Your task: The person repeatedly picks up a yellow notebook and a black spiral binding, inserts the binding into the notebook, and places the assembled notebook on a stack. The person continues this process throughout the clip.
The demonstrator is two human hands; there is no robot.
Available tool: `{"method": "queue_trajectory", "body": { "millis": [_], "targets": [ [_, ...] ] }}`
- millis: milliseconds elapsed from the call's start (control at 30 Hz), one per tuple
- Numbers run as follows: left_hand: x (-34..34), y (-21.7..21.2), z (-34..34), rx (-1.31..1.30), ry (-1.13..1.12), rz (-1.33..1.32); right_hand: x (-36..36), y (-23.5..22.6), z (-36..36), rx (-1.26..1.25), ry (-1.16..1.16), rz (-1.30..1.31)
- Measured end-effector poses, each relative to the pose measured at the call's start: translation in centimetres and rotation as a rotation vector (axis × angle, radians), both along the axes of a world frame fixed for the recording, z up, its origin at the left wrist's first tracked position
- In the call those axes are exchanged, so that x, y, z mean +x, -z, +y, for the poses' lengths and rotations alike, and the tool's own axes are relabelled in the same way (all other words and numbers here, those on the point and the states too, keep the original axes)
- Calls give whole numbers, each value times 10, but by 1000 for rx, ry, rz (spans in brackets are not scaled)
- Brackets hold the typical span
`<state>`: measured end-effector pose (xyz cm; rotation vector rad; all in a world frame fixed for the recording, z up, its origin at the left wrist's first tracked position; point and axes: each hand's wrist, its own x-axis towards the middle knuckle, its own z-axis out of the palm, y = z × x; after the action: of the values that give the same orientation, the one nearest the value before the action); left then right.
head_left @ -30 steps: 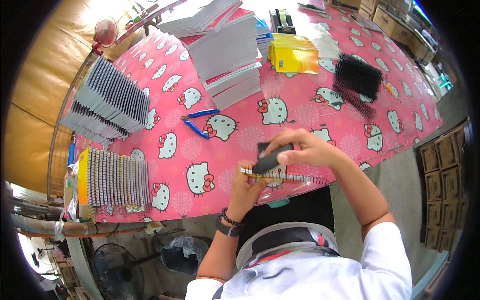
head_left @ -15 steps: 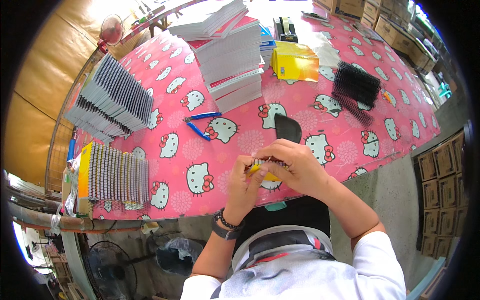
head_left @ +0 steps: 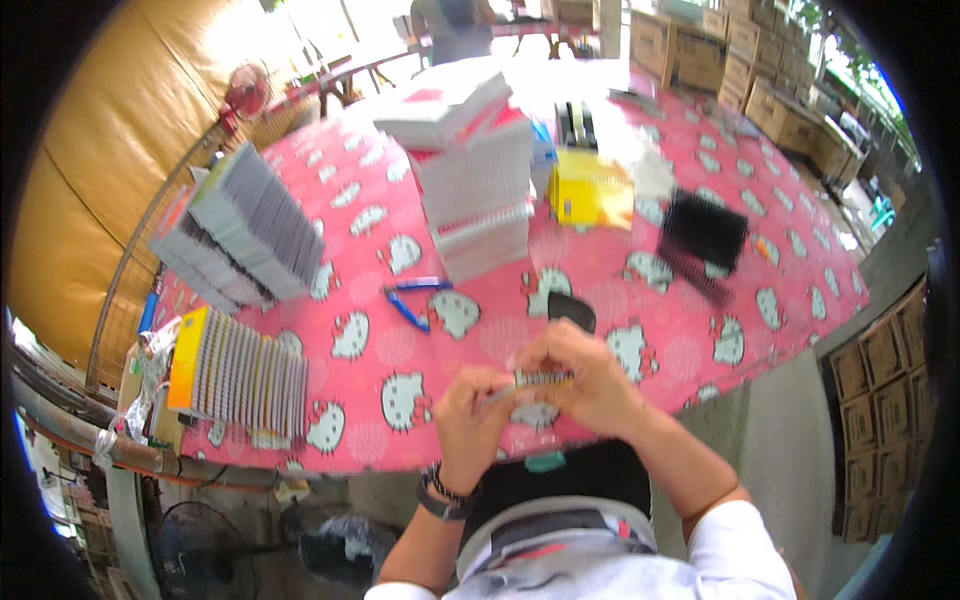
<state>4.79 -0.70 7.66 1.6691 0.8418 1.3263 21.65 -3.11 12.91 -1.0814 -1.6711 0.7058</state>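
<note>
Left hand and right hand both pinch a thin spiral notebook between thumb and fingers. It sits between the two hands, over the near side of the bench. Fingers cover most of it, so only a short bit of its coil edge shows. I cannot tell if it touches the bench, and the whole view is a bit blurry.

Just past the right hand lies a flat, smooth black thing; that hand hides its near end. Pliers with thin blue handles lie spread like a V. The bench cover is pink and shiny, with white cat faces and red bows.

Farther off, a tall, uneven stack of white paper hides part of some blue books. Next to them is a bright yellow pile. To the right is a bunch of black coils, springy and full of holes, too fuzzy to count.

On the left, a row of spiral notebooks has a yellow cover at one end. Behind it is a big gray pile with bumpy edges. At the top, a person is cut off by the edge.
</note>
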Motion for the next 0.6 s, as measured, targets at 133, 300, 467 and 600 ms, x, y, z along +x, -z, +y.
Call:
{"method": "queue_trajectory", "body": {
  "millis": [133, 300, 467, 600],
  "targets": [
    [-1, -1, -2, 8, 21, -81, 3, 0, 2, 79, -93, -72],
    [0, 2, -3, 45, 29, -71, 1, -6, -2, 71, -26, -142],
    [-4, 4, -7, -2, 62, -88, -2, -12, -9, -67, -87, -36],
    [-9, -3, -9, 27, 106, -81, 0, -9, -8, 39, -119, -100]
  ]
}}
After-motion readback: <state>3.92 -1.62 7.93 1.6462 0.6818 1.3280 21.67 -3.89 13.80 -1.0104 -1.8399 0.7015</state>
